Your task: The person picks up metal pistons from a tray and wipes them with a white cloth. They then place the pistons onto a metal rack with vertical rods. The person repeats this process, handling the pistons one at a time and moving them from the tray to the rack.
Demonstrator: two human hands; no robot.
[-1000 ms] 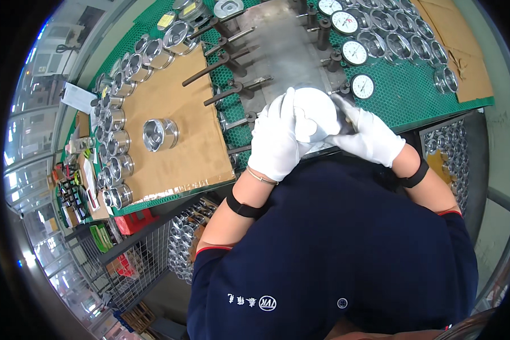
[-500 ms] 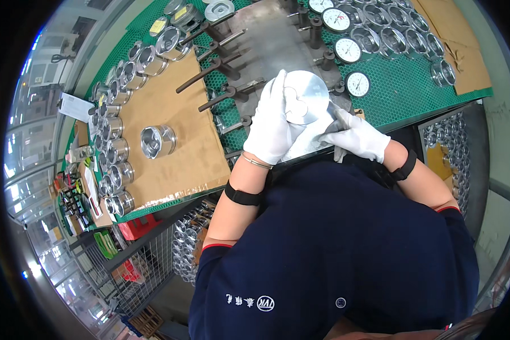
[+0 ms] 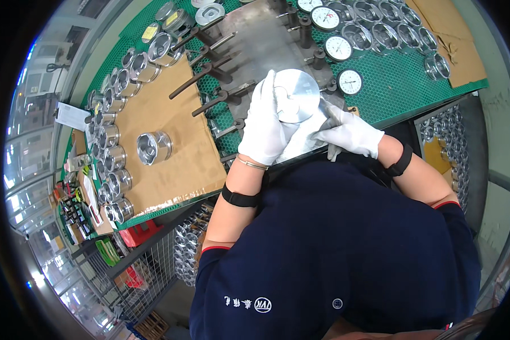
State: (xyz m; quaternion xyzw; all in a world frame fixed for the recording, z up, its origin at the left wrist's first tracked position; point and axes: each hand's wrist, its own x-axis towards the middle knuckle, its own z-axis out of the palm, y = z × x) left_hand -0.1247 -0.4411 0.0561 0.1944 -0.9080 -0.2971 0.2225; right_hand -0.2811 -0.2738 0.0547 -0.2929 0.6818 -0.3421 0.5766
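Note:
A shiny metal piston (image 3: 301, 93) is tilted in front of me, its round flat crown facing up with a curved recess on its left side. My gloved left hand (image 3: 265, 122) is closed on its left side, fingers along the rim and thumb hidden. Below the piston is bunched white cloth (image 3: 301, 140). My gloved right hand (image 3: 350, 132) is closed on the cloth's right edge, its grey-stained fingers bent close to the piston's lower right side.
A steel plate (image 3: 258, 42) with clamp posts and rods lies beyond my hands. Dial gauges (image 3: 350, 83) stand to its right, near rows of pistons (image 3: 385, 37). One piston (image 3: 154, 148) sits on cardboard (image 3: 190, 164) at left, with more pistons (image 3: 114, 158) lined along its edge.
The whole view has shifted slightly, so the bench appears a little further left. Both hands keep their hold, and the piston's crown has turned slightly.

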